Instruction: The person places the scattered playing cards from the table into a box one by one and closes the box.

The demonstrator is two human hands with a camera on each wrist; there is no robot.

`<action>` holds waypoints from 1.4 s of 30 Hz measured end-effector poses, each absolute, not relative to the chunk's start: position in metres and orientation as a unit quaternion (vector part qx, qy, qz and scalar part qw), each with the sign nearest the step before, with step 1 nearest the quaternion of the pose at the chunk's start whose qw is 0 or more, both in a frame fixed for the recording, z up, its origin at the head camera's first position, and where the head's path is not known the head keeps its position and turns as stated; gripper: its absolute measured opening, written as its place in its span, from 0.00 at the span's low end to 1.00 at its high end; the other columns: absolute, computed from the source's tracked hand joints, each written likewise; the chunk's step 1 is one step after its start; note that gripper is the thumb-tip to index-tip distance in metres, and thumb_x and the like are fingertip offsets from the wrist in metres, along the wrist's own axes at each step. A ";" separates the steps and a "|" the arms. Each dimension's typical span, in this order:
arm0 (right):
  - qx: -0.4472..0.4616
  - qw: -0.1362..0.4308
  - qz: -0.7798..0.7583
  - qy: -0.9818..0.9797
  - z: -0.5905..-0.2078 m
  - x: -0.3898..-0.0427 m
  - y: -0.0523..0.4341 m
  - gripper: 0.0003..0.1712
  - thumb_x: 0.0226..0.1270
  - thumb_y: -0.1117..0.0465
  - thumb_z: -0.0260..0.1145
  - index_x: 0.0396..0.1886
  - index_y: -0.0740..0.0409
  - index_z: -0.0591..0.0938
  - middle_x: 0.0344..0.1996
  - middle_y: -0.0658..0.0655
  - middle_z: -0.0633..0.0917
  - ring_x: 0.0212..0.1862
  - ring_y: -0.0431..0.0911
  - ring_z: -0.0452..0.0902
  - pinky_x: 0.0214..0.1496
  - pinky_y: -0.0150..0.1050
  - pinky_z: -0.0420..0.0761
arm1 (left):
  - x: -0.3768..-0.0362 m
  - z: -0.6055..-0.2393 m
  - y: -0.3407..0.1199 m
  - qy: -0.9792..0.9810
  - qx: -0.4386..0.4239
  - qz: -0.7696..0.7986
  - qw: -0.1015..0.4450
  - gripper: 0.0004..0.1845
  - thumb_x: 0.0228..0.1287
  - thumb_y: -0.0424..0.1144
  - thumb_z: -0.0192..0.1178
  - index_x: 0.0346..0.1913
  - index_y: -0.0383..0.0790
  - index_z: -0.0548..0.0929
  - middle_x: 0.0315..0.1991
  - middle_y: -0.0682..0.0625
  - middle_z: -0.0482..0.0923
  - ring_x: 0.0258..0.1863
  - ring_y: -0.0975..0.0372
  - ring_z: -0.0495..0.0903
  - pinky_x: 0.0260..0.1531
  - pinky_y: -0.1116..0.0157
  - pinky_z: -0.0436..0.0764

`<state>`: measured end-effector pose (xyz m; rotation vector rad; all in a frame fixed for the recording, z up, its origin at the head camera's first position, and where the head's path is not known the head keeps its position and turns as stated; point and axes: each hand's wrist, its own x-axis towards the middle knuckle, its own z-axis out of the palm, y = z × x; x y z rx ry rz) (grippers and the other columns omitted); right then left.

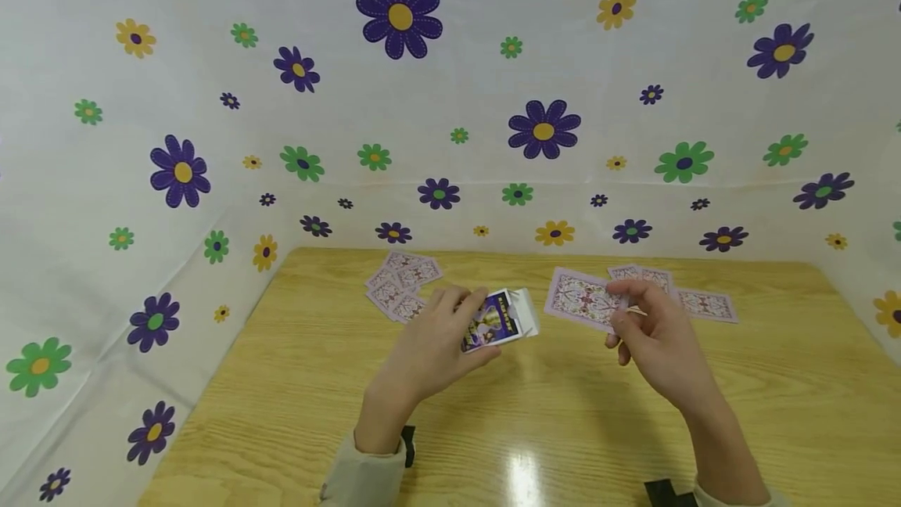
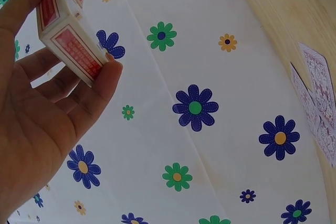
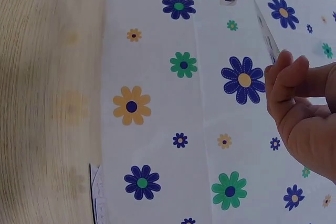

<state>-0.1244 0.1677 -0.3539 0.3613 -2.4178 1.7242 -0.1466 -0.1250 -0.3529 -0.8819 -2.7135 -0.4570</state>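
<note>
My left hand (image 1: 429, 354) grips a playing card box (image 1: 496, 319) above the middle of the table, thumb along one side and fingers along the other. Its front is purple and yellow, and a white flap (image 1: 525, 313) stands open at the right end. In the left wrist view the box (image 2: 76, 51) shows red printed panels; whether cards are inside is hidden. To the right, my right hand (image 1: 665, 350) pinches a playing card (image 1: 580, 300) by its right end between thumb and fingers, patterned back visible. The right wrist view shows that card (image 3: 268, 35) almost edge-on.
Several overlapping cards (image 1: 404, 276) lie face down at the back left of the wooden table (image 1: 296, 382). More face-down cards (image 1: 707, 305) lie at the back right, partly behind my right hand. A white flowered cloth (image 1: 464, 84) hangs behind and beside the table.
</note>
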 end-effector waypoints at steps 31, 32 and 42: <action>0.118 0.071 0.543 -0.829 -0.351 -0.120 0.152 0.14 0.77 0.70 0.52 0.56 0.64 0.78 0.23 0.58 0.75 0.21 0.42 0.69 0.17 0.34 0.68 | -0.142 -0.353 -0.116 -0.916 -0.352 -0.130 0.144 0.39 0.61 0.55 0.68 0.69 0.36 0.70 0.55 0.43 0.75 0.55 0.53 0.75 0.47 0.61 0.82; 0.119 0.070 0.542 -0.829 -0.352 -0.119 0.152 0.14 0.77 0.70 0.52 0.56 0.64 0.78 0.23 0.58 0.75 0.21 0.42 0.68 0.17 0.34 0.68 | -0.142 -0.353 -0.116 -0.915 -0.353 -0.130 0.144 0.39 0.62 0.55 0.68 0.69 0.36 0.70 0.55 0.43 0.75 0.55 0.53 0.75 0.48 0.61 0.82; 0.131 0.056 0.539 -0.830 -0.353 -0.118 0.151 0.14 0.77 0.69 0.51 0.56 0.63 0.78 0.22 0.57 0.74 0.20 0.42 0.67 0.16 0.34 0.67 | -0.140 -0.354 -0.115 -0.916 -0.352 -0.125 0.149 0.39 0.60 0.56 0.68 0.69 0.38 0.70 0.55 0.44 0.75 0.55 0.54 0.74 0.48 0.62 0.82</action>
